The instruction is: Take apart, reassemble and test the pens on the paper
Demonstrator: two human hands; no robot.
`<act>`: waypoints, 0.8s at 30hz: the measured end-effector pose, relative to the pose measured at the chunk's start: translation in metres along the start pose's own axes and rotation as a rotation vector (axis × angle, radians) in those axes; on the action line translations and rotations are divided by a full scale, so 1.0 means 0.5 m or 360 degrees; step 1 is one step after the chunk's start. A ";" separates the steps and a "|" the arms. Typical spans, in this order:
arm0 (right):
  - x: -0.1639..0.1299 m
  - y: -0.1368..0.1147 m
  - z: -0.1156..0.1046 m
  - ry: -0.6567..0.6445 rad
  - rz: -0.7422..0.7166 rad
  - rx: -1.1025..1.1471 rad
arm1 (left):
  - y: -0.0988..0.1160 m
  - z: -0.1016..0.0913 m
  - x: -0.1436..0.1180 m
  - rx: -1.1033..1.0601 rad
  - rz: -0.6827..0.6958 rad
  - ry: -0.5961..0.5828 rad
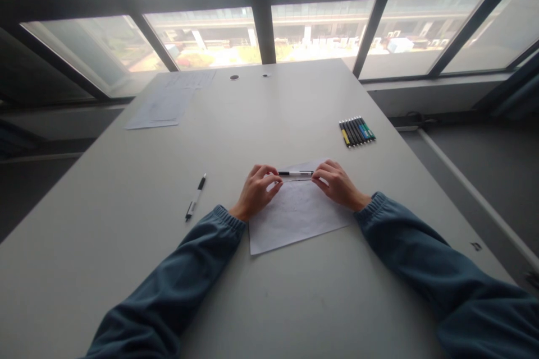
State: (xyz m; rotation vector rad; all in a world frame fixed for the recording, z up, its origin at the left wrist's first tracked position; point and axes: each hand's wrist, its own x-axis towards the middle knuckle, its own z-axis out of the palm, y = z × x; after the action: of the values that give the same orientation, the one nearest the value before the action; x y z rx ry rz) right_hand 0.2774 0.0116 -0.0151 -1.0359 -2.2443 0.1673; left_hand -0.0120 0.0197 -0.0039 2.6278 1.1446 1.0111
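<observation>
A pen is held level above a sheet of paper, gripped at both ends. The left hand is curled shut around the pen's left end, fingers folded in, thumb pressed toward the barrel. The right hand is closed on the right end, fingertips pinched over it. The pen's white barrel is seen between the two hands, with a dark stretch at its left; whether a cap is on cannot be told. A thin shadow is cast on the paper just beneath it.

The sheet is laid on the table, a little right of the middle and well in from the near edge, turned slightly askew. Faint marks are seen on it, too pale to be read. Both wrists are rested near the sheet's side edges, and blue sleeves are drawn up to the cuffs.

A second pen, black and white, is left lying on the table to the left of the left hand, well apart from it, its tip pointed toward the far edge. A row of markers is set side by side near the right edge, beyond the right hand. A few more papers are spread at the far left corner. Behind the far edge, windows are seen.
</observation>
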 end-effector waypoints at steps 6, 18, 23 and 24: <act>0.003 -0.007 -0.002 -0.0036 -0.0026 0.0009 | 0.003 -0.002 0.001 -0.0017 0.0025 -0.0034; 0.003 -0.020 0.000 -0.0065 -0.0028 0.0009 | 0.008 -0.005 0.004 -0.0037 0.0052 -0.0072; 0.000 -0.017 0.006 -0.0008 -0.0003 0.0124 | 0.007 -0.005 0.004 -0.0055 0.0075 -0.0072; 0.000 -0.018 0.006 -0.0012 -0.0004 0.0142 | 0.008 -0.005 0.004 -0.0063 0.0079 -0.0073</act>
State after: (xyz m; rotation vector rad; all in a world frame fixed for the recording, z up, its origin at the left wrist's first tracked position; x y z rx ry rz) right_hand 0.2699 0.0058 -0.0139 -0.9865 -2.2238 0.2686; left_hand -0.0102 0.0179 0.0004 2.6463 1.0439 0.9664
